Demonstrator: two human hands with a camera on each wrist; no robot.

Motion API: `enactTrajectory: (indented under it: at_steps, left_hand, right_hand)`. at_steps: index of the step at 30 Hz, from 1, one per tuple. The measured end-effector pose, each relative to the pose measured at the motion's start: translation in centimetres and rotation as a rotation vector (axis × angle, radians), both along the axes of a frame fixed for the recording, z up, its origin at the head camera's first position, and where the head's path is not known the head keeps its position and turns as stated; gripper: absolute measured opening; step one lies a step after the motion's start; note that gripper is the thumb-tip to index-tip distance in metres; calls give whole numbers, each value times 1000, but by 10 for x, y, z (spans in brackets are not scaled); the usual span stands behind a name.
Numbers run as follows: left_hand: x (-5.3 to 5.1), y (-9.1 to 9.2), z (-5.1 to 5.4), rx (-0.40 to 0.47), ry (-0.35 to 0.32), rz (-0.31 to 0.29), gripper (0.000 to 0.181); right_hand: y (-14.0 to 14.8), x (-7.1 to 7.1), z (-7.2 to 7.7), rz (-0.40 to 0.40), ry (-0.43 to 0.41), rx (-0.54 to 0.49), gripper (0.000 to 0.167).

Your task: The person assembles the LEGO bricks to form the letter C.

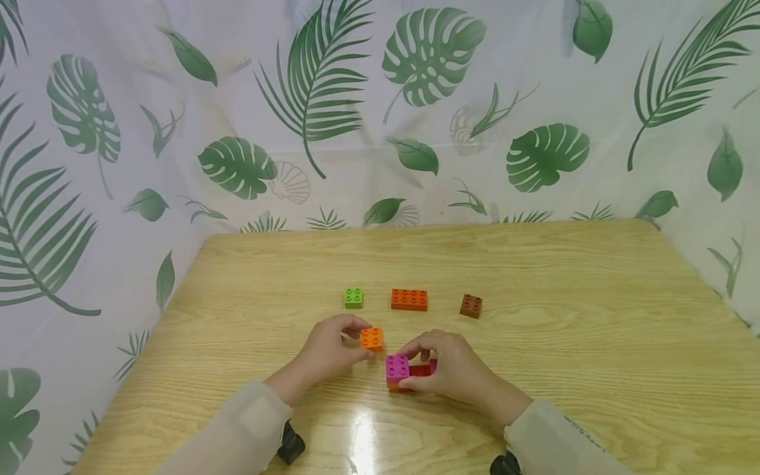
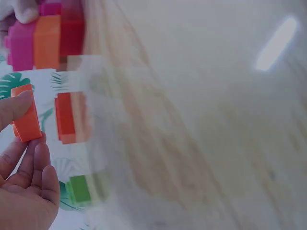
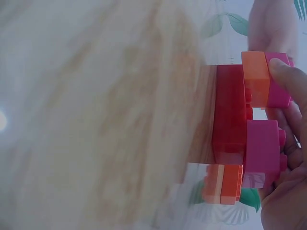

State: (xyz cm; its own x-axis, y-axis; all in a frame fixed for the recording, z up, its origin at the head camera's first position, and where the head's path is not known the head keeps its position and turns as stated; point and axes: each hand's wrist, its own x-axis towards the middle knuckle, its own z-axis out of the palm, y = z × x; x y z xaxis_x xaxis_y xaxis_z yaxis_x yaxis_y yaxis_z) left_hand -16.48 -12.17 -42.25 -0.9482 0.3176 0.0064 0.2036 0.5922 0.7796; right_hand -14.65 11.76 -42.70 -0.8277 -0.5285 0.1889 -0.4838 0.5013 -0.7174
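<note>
My left hand (image 1: pixel 325 353) pinches a small orange brick (image 1: pixel 371 338) between thumb and fingers; the left wrist view has this orange brick (image 2: pixel 29 117) held above the table. Just to its right, my right hand (image 1: pixel 460 369) grips a joined stack of toy bricks. The stack has a long red brick (image 3: pixel 230 112) at the bottom, resting on the table. One end carries an orange brick (image 3: pixel 255 79) with a pink brick (image 3: pixel 277 91) over it, where the right thumb presses. On the other end sits a second pink brick (image 3: pixel 261 151). The two hands are apart.
Behind the hands, a green brick (image 1: pixel 353 298), a long red-orange brick (image 1: pixel 409 299) and a brown brick (image 1: pixel 472 305) lie in a row on the wooden table (image 1: pixel 570 277). A leaf-patterned curtain (image 1: pixel 356 178) hangs along the table's back and sides.
</note>
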Motion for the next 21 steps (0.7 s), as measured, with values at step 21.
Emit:
enactTrajectory:
  at_steps: [21]
  left_hand:
    - [27,21,29,-58,84,-166,34]
  right_hand:
    - [-2,1,-1,-11,-29,-24,37]
